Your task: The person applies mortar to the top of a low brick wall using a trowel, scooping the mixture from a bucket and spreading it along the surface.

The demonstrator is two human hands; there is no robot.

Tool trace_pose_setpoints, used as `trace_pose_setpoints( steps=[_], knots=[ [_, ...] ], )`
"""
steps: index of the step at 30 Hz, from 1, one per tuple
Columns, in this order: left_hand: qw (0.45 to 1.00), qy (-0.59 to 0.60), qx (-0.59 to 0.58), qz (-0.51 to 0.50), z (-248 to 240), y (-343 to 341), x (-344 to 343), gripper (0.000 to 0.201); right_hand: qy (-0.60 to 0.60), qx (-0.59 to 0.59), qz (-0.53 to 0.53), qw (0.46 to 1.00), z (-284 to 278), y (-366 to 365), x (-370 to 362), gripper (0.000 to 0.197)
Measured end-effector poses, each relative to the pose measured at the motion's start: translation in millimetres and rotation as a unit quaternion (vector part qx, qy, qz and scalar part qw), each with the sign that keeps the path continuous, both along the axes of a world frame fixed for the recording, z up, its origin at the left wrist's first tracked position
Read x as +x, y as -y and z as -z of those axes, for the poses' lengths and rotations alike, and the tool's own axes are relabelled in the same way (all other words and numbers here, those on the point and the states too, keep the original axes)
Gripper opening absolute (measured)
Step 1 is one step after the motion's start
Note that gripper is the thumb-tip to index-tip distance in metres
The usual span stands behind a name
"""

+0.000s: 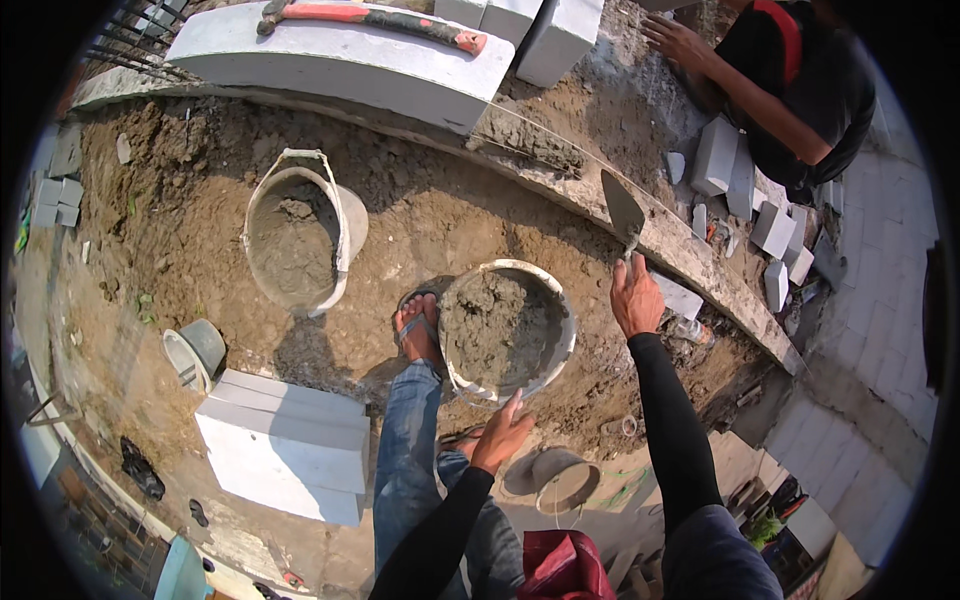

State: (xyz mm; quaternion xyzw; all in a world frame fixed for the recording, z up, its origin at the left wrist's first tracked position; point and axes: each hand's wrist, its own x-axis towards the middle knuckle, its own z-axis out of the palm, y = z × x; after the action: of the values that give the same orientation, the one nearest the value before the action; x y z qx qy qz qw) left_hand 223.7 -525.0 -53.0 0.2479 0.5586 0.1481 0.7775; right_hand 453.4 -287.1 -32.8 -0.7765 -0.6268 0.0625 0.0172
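My right hand (637, 297) is closed around the handle of a trowel (625, 210), whose pointed grey blade tilts up over the edge of a low concrete beam (690, 250). My left hand (503, 437) is at the near rim of a mortar bucket (568, 350), its fingers curled with the tips at the rim and wire handle. Whether they grip the rim or the handle is hard to see. Lumpy grey mortar (500, 325) fills much of this bucket, which stands by my left foot (417, 325). A bed of wet mortar (530, 142) lies along the beam beside a white block (350, 60).
A second mortar bucket (350, 225) stands to the left. A red-and-black hammer (370, 20) rests on the white block. Stacked white blocks (285, 440) and an empty bucket (568, 480) are near me. A string (600, 160) runs along the beam. A co-worker (810, 90) crouches beyond broken blocks (775, 230).
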Motion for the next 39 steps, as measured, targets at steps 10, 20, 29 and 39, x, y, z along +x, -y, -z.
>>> trace_pose_setpoints(
  steps=[10, 20, 29, 39],
  knots=[
    [0.999, -0.002, -0.030, -0.021, 24.3, 9.8, -3.7, 0.073, 0.106, -0.138, -0.218, 0.960, -30.9, -46.2, 18.1, 0.023],
    [1.000, -0.008, 0.016, 0.014, 11.4, 0.9, 5.3, 0.071, 0.118, -0.125, -0.189, 0.967, -39.2, -57.5, 39.0, 0.025],
    [0.997, -0.040, 0.035, 0.061, -3.6, -11.3, 4.2, 0.070, 0.218, -0.092, -0.287, 0.928, -0.7, -83.5, 93.4, 0.033],
    [0.997, -0.021, -0.036, 0.060, -5.5, -15.2, -0.9, 0.069, 0.119, -0.096, -0.206, 0.967, -40.1, -65.8, 41.2, 0.022]
  ],
)
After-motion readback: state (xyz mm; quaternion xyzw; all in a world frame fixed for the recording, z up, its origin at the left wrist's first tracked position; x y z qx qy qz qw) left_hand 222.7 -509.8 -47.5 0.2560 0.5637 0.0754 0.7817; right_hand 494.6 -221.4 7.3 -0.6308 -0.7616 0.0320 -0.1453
